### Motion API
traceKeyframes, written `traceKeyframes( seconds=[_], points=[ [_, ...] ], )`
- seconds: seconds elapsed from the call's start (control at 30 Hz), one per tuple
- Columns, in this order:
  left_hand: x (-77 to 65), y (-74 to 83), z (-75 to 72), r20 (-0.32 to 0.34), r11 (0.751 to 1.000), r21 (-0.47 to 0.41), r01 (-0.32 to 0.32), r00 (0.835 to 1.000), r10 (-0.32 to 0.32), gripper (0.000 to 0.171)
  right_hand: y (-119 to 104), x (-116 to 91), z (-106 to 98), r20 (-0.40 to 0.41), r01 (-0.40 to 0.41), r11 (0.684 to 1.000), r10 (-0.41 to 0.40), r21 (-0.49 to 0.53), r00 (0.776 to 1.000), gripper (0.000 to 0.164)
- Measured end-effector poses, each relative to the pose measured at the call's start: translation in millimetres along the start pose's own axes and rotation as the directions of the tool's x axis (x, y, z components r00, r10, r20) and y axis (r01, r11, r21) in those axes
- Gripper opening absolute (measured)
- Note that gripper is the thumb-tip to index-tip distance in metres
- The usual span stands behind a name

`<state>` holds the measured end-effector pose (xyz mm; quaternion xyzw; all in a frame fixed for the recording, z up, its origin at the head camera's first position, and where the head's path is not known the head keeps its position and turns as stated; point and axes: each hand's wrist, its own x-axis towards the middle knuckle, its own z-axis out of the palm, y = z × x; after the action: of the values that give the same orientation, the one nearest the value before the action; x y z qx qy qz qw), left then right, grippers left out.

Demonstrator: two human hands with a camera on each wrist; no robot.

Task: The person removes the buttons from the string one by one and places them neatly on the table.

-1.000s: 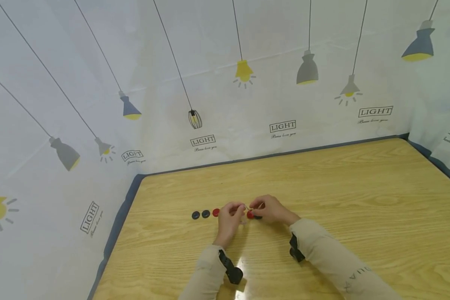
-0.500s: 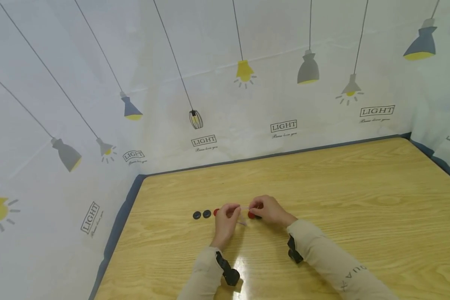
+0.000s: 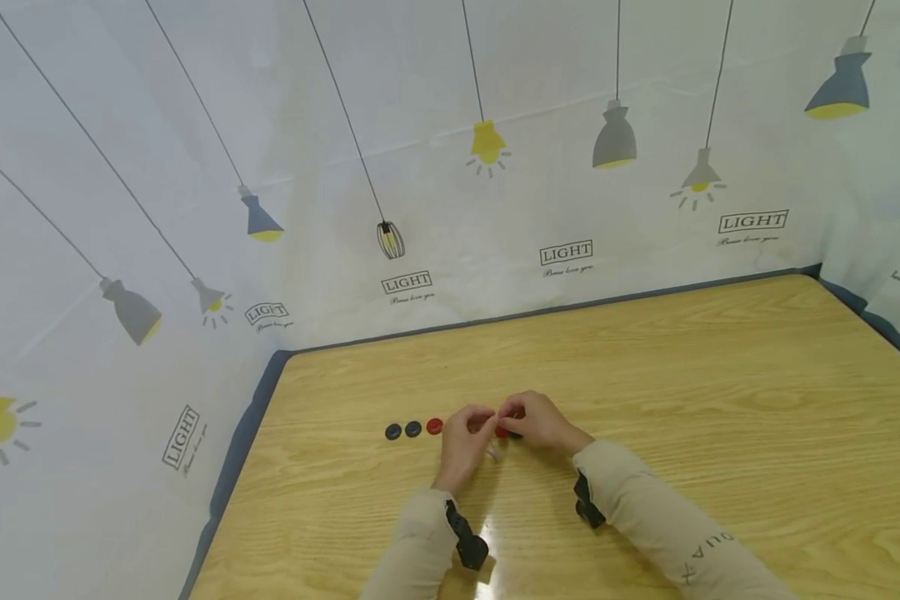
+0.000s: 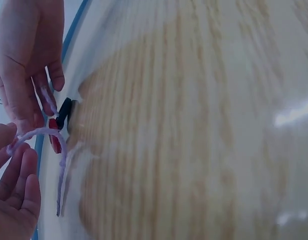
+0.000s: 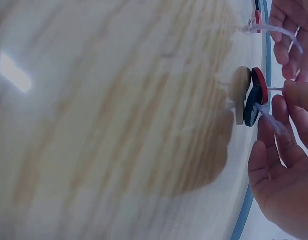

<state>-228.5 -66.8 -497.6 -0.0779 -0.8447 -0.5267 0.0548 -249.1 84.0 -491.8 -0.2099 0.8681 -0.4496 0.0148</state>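
My left hand pinches a thin pale lilac cord between thumb and fingertips. A free end of the cord curves down from these fingers. Fingertip to fingertip with it, my right hand also pinches the cord. Just under the right fingers are a red button and a dark button, overlapping in the right wrist view. A tail of cord comes out by the dark button's face, and a short stretch runs from the red one to the right fingertips.
Left of the hands, two dark buttons and a red button lie in a row on the wooden table. Behind the table stands a wall covering printed with lamps.
My left hand first drew slightly left, leaving cord stretched between the hands, then came back right to meet the right fingertips. The right hand stays nearly in place.
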Motion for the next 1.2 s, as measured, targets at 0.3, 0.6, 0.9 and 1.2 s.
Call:
traceKeyframes(
  seconds=[0.3,0.6,0.9,1.2],
  points=[
    [-1.0,-3.1,-0.8,0.007,1.0,0.021,0.0,1.0,0.0,0.012,0.8,-0.2,0.3,0.017,-0.028,1.0,0.028,-0.001,0.999,0.004],
    [-1.7,-3.5,-0.5,-0.004,1.0,0.013,0.028,1.0,-0.028,0.012,6.4,-1.2,-1.6,0.031,-0.052,0.998,0.051,0.022,0.998,0.016],
    [-2.5,-2.7,0.2,-0.012,0.998,-0.023,0.058,0.998,-0.058,0.014,8.6,0.0,0.0,0.067,-0.071,0.997,0.073,-0.031,0.995,0.026],
    [-3.5,-3.5,0.1,-0.028,0.996,-0.043,0.082,0.996,-0.083,0.014,5.3,4.0,3.3,0.057,-0.104,0.988,0.111,-0.11,0.992,0.021]
  ],
)
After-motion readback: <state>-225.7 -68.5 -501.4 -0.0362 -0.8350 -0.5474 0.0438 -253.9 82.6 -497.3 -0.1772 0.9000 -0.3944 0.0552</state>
